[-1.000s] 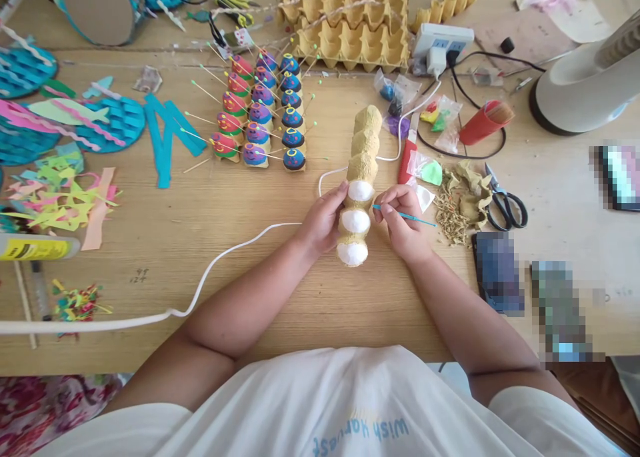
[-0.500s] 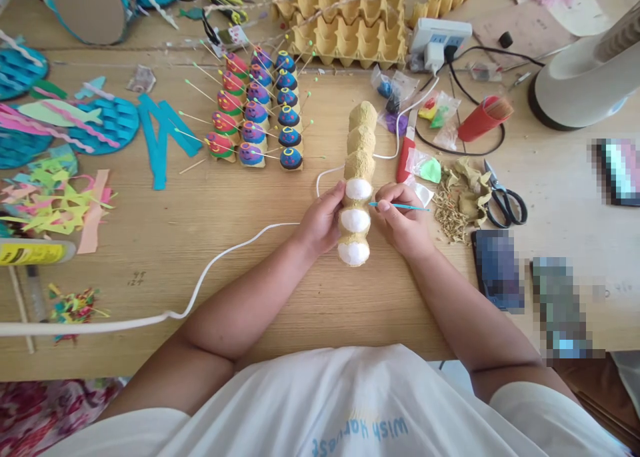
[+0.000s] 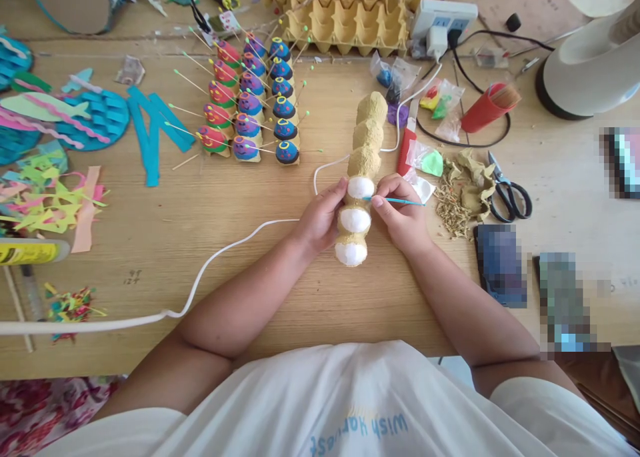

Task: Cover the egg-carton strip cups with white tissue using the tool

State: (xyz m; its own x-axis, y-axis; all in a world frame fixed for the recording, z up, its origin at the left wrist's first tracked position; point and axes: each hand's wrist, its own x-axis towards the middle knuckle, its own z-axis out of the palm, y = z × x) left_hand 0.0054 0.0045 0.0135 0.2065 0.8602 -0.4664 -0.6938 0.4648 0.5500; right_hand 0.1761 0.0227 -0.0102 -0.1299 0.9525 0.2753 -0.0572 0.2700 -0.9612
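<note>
My left hand (image 3: 323,216) is closed around the left side of an egg carton strip (image 3: 367,137), a row of tan bumps held lengthwise away from me. White material covers the three bumps nearest me; the far ones are bare, rough pulp. Pinched in my right hand (image 3: 403,217) is a thin blue stick tool (image 3: 403,201). Its tip meets the strip at the lower right edge of the third white patch (image 3: 361,188) from the near end. Beyond my left hand stand rows of painted carton caterpillars (image 3: 247,104) with pin-like feelers.
To the right are a red-handled knife (image 3: 407,152), bags of coloured clay (image 3: 431,162), scissors (image 3: 510,200), a red cup (image 3: 487,110) and phones (image 3: 501,265). A white cable (image 3: 210,265) crosses the table at left, near paper scraps (image 3: 50,200). Egg trays (image 3: 345,27) and a power strip (image 3: 445,17) lie behind.
The strip has tilted slightly, its far end shifting right. The blue tool's tip has moved left onto the lower edge of the third white patch. Both hands keep their hold.
</note>
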